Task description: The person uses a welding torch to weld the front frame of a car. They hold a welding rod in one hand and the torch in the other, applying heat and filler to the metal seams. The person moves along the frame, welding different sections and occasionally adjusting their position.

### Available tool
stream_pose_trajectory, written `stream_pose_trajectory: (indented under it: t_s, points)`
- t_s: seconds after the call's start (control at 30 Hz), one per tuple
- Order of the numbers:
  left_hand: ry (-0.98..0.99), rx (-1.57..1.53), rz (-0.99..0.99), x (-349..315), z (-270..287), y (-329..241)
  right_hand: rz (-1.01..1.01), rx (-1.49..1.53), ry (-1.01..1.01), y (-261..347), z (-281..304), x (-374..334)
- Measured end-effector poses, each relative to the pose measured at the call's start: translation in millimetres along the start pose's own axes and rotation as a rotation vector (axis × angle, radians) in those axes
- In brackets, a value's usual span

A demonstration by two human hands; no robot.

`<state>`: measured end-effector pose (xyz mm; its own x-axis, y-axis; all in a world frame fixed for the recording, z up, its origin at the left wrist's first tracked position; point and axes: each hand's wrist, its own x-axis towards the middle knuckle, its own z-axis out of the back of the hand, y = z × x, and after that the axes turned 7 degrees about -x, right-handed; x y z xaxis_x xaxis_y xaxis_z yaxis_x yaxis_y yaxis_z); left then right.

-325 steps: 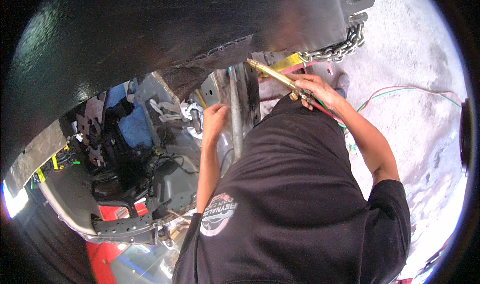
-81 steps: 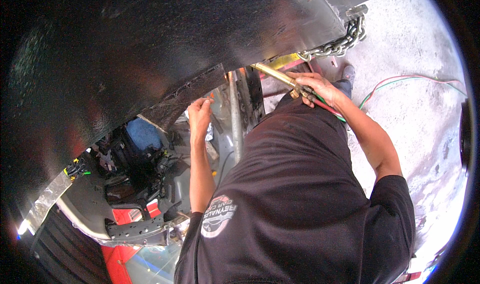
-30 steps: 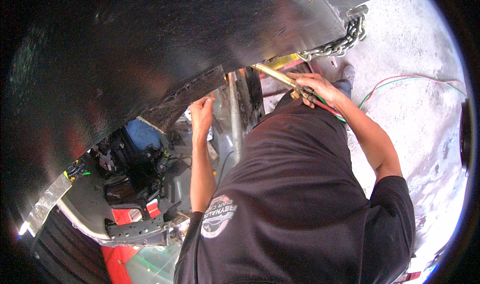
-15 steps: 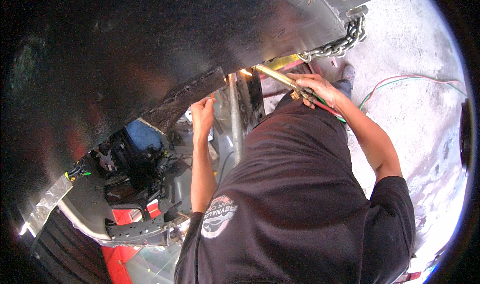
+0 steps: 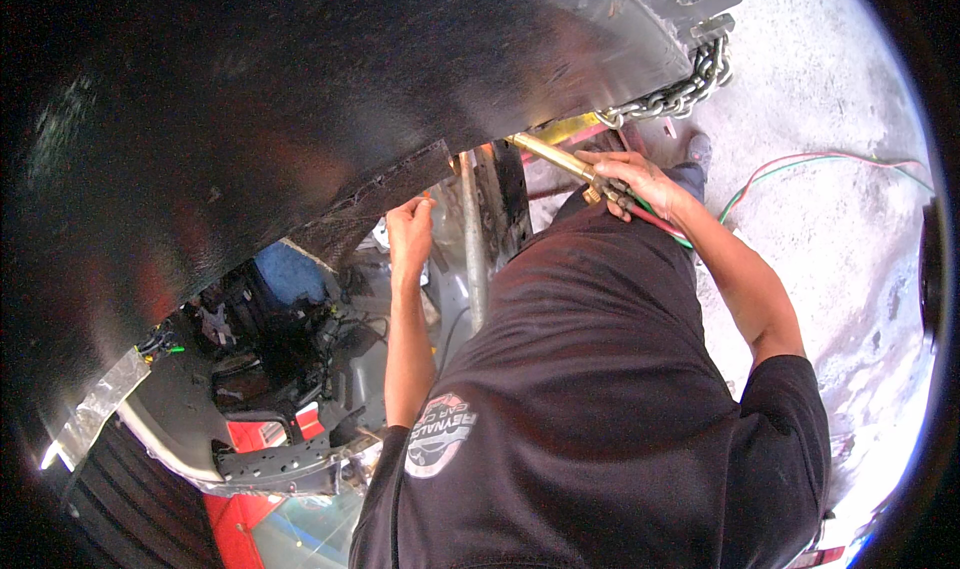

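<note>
My right hand (image 5: pixel 640 184) is wrapped round a brass gas torch (image 5: pixel 550 156). The torch's front end passes under the lower edge of a large dark panel (image 5: pixel 300 99), and its tip is hidden there. A red and a green hose run back from the torch under my wrist. My left hand (image 5: pixel 410 234) is closed just below the panel's edge, with a small orange end showing at its fingertips; what it belongs to I cannot make out. Between my hands stands a metal pipe (image 5: pixel 472 239), next to a dark upright metal part (image 5: pixel 508 194).
A chain (image 5: pixel 685 94) hangs from the panel's right end. Hoses (image 5: pixel 800 157) trail across the pale floor (image 5: pixel 810 59) at right. At lower left lie an opened vehicle body with wiring (image 5: pixel 290 339), a blue cloth-like thing (image 5: pixel 290 272) and a red part (image 5: pixel 240 524).
The bright flame seen by the torch's front end has shrunk to a faint orange glow. My left hand has shifted very slightly right; my right hand holds almost still.
</note>
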<state>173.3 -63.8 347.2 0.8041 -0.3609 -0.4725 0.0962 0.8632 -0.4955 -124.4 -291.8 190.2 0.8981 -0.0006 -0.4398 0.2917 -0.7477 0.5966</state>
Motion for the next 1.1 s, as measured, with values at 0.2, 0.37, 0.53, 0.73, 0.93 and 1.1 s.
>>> stream_pose_trajectory:
  t_s: [0.2, 0.37, 0.53, 0.73, 0.93, 1.1]
  points:
    - [-0.007, 0.028, -0.037, 0, -1, 1, -0.017, 0.009, -0.002, 1, 0, 0]
    - [-0.003, 0.015, -0.024, -3, -2, -6, -0.010, 0.005, -0.007, 0, -1, 0]
    - [-0.064, 0.164, -0.103, 3, -4, 3, -0.014, 0.005, -0.005, -2, 1, 1]
    - [-0.073, 0.238, -0.130, -1, -9, -7, -0.010, 0.005, -0.005, -1, 0, 2]
    - [-0.110, 0.351, -0.209, -4, -16, -14, 0.009, 0.016, 0.002, -2, 1, 3]
    - [-0.114, 0.445, -0.234, -11, -25, -30, 0.004, 0.021, -0.003, 2, -1, 1]
